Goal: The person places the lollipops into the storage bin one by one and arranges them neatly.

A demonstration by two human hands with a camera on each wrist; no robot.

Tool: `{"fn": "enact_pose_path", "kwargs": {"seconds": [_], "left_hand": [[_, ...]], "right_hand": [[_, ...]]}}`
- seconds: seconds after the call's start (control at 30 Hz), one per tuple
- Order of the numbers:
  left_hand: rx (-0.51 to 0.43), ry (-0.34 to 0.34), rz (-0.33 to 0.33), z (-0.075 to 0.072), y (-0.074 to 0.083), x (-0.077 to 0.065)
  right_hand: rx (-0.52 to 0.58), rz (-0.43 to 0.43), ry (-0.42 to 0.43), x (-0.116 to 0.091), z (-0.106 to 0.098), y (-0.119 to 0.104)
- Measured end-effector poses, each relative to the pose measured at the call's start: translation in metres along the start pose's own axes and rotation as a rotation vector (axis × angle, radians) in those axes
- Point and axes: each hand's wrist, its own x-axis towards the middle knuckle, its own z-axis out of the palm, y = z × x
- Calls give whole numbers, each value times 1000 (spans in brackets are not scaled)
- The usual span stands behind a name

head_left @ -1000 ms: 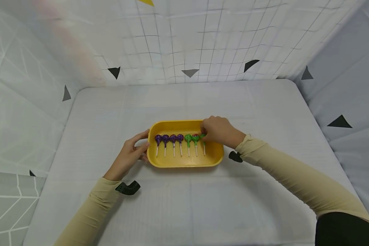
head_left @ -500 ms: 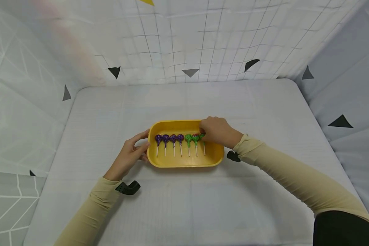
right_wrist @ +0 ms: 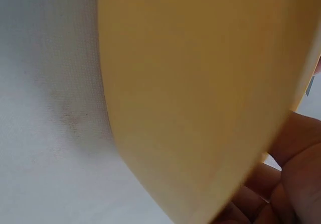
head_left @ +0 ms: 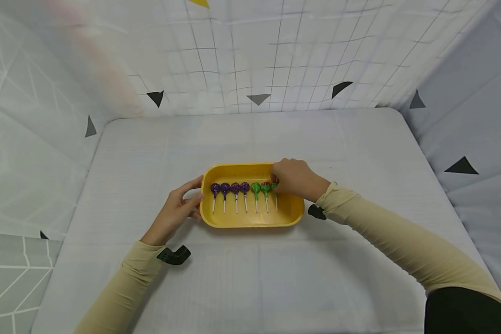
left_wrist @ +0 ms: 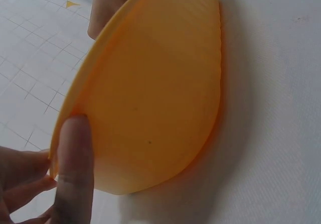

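Observation:
A yellow tray sits mid-table holding a row of lollipops, sticks toward the person. Several purple-wrapped lollipops lie on the left; two green ones lie beside them. At the tray's left end, my left hand pinches the rim; the left wrist view has the thumb against the wall and fingers across the rim. My right hand reaches over the right end, pinching the head of a third green lollipop, partly covered by the fingers. In the right wrist view, the tray wall hides the fingertips.
White cloth covers the table. Behind it rises a white grid-patterned backdrop, with grey fabric along the right side. Dark wrist devices show below the left wrist and by the right wrist.
My right hand has shifted slightly left, and the stick of the rightmost green lollipop has moved a touch left with it. My left hand and the tray look still.

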Motion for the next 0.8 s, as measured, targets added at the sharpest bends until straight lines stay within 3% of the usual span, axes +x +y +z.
{"fn": "enact_pose_path", "kwargs": {"seconds": [0.43,0.8], "left_hand": [[11,0,-14,1,1,-1],[7,-1,7,1,-1,0]], "right_hand": [[75,1,16,-15,-19,3],[191,74,152,-64,-47,34]]}}
